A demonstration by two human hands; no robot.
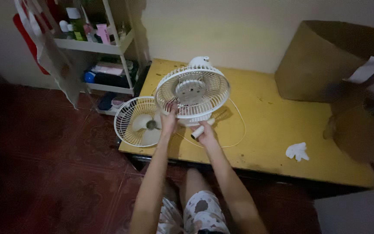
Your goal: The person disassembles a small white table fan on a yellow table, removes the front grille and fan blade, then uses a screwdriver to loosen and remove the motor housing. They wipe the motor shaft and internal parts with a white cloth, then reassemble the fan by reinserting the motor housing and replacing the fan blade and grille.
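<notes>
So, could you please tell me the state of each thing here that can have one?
Fan: upright on the yellow table, front guard off, rear guard on.
Front guard: detached, lying flat at the table's left edge.
Left hand: gripping the fan's rear guard rim.
Right hand: closed on a white handle.
Cardboard box: open.
White cloth: crumpled.
</notes>
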